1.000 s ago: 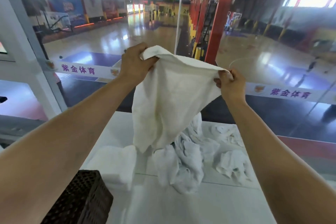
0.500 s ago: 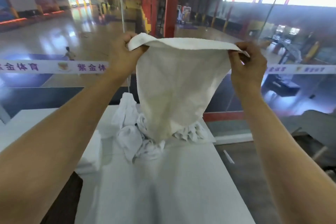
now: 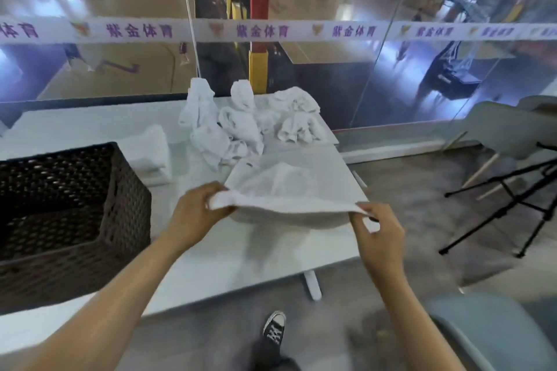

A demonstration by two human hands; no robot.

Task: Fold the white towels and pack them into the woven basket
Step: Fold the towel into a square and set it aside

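A white towel [image 3: 289, 190] lies half spread on the white table [image 3: 229, 253], its near edge lifted. My left hand [image 3: 196, 211] grips the towel's near left corner. My right hand [image 3: 376, 229] pinches the near right corner, close to the table's right edge. The dark woven basket [image 3: 69, 220] stands at the left of the table, and its inside looks empty. A heap of crumpled white towels [image 3: 241, 126] sits at the far side of the table. A folded white towel [image 3: 150, 150] lies just behind the basket.
A glass wall with a printed white band [image 3: 271, 30] runs behind the table. A grey chair [image 3: 509, 132] and a black tripod [image 3: 512, 199] stand to the right. Another grey chair [image 3: 494, 337] is at the lower right. My shoe [image 3: 274, 328] shows under the table's near edge.
Both hands have brought the towel down from chest height onto the table, where it now lies partly spread. My view has tilted down, and the basket has come into sight.
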